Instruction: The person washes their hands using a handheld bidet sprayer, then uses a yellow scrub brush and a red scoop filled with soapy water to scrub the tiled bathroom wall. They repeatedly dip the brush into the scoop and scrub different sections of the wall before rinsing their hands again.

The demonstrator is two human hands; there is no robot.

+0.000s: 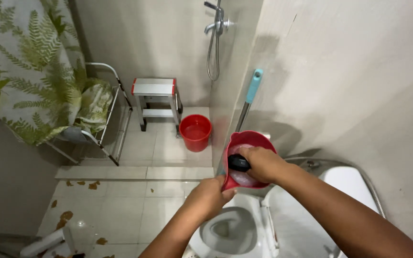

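We are gripping the lower rim of a red scoop with our left hand, fingers curled shut around its edge, holding it tilted over the open white toilet bowl. Our right hand is reaching inside the scoop, fingers closing around a dark round object pressed against its pale inner wall. Just behind the scoop, a teal-handled brush is leaning against the wall. Farther off, a red bucket is standing beside a small step stool on the shower floor.

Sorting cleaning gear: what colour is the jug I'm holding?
The jug is red, seen in the head view.
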